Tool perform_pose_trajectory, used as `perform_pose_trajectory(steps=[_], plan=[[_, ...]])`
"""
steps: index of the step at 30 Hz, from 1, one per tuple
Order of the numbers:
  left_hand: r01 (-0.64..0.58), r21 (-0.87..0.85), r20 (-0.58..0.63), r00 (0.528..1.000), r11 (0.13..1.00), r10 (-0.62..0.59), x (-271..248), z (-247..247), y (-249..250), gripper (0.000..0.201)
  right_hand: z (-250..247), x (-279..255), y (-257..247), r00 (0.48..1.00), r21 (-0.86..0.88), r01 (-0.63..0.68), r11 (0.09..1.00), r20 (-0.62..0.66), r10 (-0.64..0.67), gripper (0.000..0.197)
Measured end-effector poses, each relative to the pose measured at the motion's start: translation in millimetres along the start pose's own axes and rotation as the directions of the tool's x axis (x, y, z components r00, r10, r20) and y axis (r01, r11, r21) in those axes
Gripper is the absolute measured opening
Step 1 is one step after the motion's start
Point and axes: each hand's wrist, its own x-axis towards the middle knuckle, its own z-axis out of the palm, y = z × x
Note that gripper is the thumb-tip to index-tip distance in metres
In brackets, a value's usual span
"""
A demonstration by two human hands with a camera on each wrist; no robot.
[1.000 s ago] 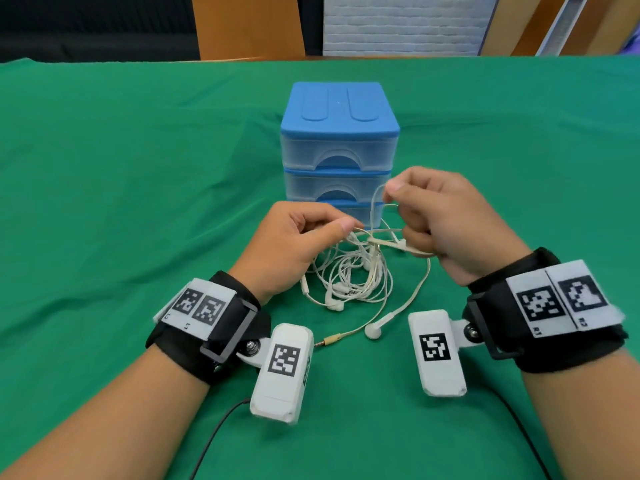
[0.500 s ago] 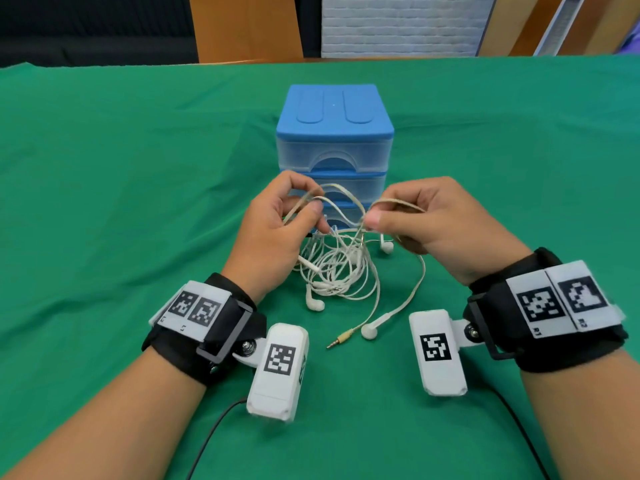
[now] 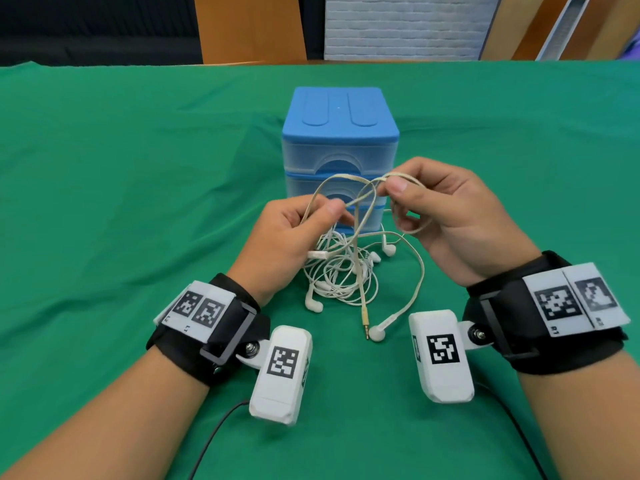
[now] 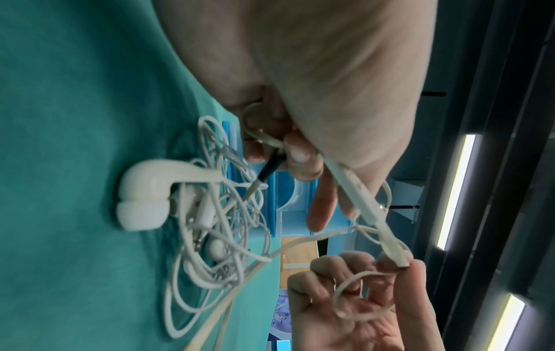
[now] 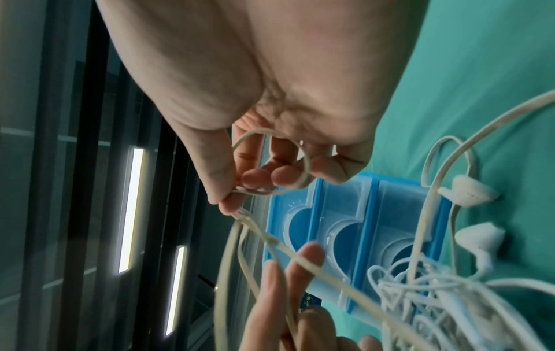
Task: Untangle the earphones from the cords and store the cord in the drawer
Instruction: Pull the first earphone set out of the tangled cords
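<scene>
Both hands pinch raised loops of cord point(image 3: 346, 188), left hand point(image 3: 291, 237) and right hand point(image 3: 453, 216), while we judge untangling barely begun: the earphones point(image 3: 341, 271) lie knotted on the cloth before the shut drawer unit point(image 3: 339, 140).

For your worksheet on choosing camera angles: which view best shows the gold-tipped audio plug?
The head view: the gold-tipped audio plug lies unobstructed on the green cloth. The left wrist view shows only a blurred plug inside the tangle; the right wrist view shows none.
</scene>
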Motion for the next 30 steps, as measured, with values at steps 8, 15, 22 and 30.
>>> perform_pose_trajectory(steps=[8, 15, 22, 30], plan=[[0.094, -0.064, 0.14, 0.987, 0.993, -0.084, -3, 1, -1, 0.026, 0, 1, -2, 0.992, 0.086, 0.061, 0.994, -0.114, -0.051, 0.005], [0.133, -0.079, 0.191, 0.975, 0.988, -0.116, -2, -1, 1, 0.007, -9, 5, -5, 0.94, 0.142, 0.065, 0.988, -0.342, -0.013, 0.014], [0.065, -0.025, 0.03, 0.998, 0.998, -0.064, 1, -4, -5, 0.011, -5, 6, -4, 0.864, -0.384, -0.019, 0.923, -0.47, -0.178, 0.042], [-0.018, 0.018, 0.051, 0.999, 1.0, 0.017, 1, -2, -5, 0.016, 8, -3, 2, 0.987, -0.732, 0.147, 0.665, 0.064, -0.148, 0.016]])
